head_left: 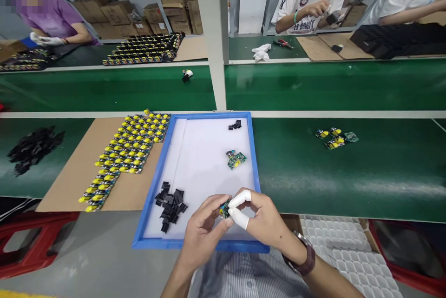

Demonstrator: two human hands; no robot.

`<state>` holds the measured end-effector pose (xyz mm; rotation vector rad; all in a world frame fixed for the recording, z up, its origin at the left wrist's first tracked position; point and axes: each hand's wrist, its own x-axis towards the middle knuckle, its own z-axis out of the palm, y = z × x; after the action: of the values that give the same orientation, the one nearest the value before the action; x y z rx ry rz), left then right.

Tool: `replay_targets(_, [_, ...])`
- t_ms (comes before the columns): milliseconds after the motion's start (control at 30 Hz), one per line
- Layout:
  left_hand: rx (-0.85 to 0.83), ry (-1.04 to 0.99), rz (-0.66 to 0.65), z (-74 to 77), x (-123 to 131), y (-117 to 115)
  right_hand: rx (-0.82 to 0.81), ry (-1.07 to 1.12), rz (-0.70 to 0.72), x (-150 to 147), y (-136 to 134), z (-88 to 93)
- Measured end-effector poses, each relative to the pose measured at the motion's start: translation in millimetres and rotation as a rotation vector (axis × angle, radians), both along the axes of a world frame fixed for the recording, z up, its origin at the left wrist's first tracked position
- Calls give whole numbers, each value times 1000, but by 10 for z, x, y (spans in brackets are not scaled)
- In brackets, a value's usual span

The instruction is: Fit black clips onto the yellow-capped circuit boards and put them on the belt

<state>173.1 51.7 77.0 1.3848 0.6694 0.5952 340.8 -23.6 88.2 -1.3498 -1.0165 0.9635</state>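
Observation:
Both hands meet over the near edge of a blue-rimmed white tray (163, 158). My left hand (205, 226) and my right hand (259, 216), which wears white finger cots on two fingertips, pinch a small green circuit board (225, 208) between them. A pile of small black plastic parts (170, 204) lies in the tray just left of my left hand. Farther up the tray rest another green circuit board (236, 159) and a few black parts (235, 125).
Rows of yellow-topped boards (127, 154) lie on cardboard left of the tray. Black parts (33, 147) are heaped at far left, loose boards (335, 137) on the green mat at right. A white cell tray (343, 251) sits lower right. Other people work across the belt.

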Motion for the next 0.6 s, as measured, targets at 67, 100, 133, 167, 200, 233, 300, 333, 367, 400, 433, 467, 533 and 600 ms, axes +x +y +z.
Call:
replay_targets(67, [22,7,24,-45,-20,-19,4,-2,6,-17,-5,-4])
replay_targets(100, [32,0,47,-64,-27,-29,6,-6,10,-20,-7,-3])
replay_targets(133, [42,-9,70,-78,-31,-37,10,-11,14,-19,-9,0])
replay_targets(167, [53,-18,88,-89,-33,-43,13,-18,20,-14,-11,4])
replay_targets(200, [67,-24,100,-94,-31,-47,14,-24,28,-6,-14,8])
replay_targets(233, [83,-25,110,-96,-27,-47,12,-26,37,5,-16,14])
replay_targets(300, [119,-16,116,-89,-15,-38,8,-16,58,32,-19,31])
replay_targets(333, [135,-11,112,-83,-8,-29,6,-13,71,46,-19,42])
replay_targets(367, [148,-6,106,-78,-3,-20,6,-14,83,58,-17,53])
replay_targets(400, [160,-1,97,-74,2,-11,7,-20,94,68,-14,64])
replay_targets(433, [174,0,88,-72,5,-2,5,-27,100,75,-10,73])
replay_targets(467, [192,1,81,-72,6,5,-4,-29,101,77,-5,78])
replay_targets(533, [241,1,73,-77,7,14,-41,-1,85,70,4,78])
replay_targets(600, [291,-5,74,-80,8,15,-82,45,59,56,8,61])
